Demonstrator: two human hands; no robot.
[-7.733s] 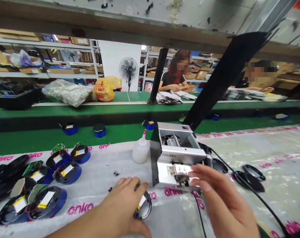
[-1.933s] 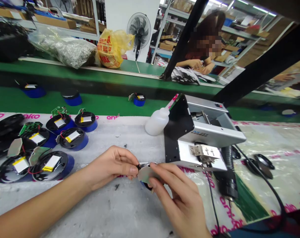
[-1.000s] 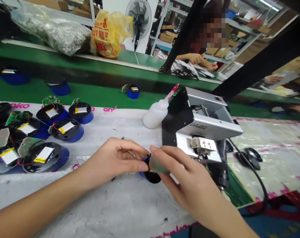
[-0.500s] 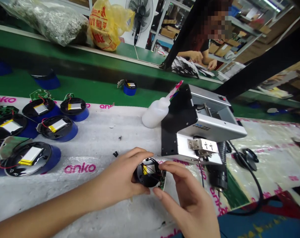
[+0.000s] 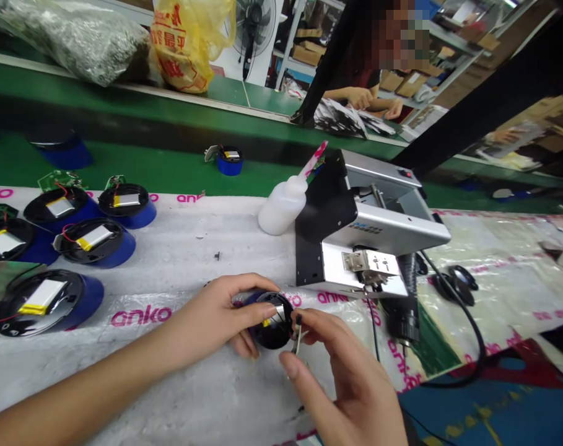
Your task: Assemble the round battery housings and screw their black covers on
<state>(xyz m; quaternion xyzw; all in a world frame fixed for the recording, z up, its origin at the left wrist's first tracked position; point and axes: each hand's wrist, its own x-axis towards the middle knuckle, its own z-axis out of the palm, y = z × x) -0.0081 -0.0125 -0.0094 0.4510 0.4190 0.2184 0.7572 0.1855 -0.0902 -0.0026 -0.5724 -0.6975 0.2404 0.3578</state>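
My left hand [image 5: 223, 313] is closed around a round housing [image 5: 274, 337] with a black inside and a blue side. Its thumb lies across the rim, over a small silver battery [image 5: 279, 313] with a yellow end. At the housing's right edge, a small circuit board [image 5: 297, 337] shows nearly edge-on. My right hand [image 5: 350, 378] has this board between its fingers and thumb; the exact contact is partly hidden. Thin dark wires cross the housing near the battery.
Several similar housings [image 5: 98, 241] with batteries stand on the left; another housing [image 5: 230, 162] sits farther back. A white bottle [image 5: 282, 207] stands beside a silver-and-black machine [image 5: 378, 229]. Black round parts [image 5: 455, 285] lie to the right. Across the bench a person's hands [image 5: 360, 98] are at work.
My left thumb has moved from the housing's near side onto its top. The circuit board has turned edge-on at my right fingers. The whole view has shifted slightly.
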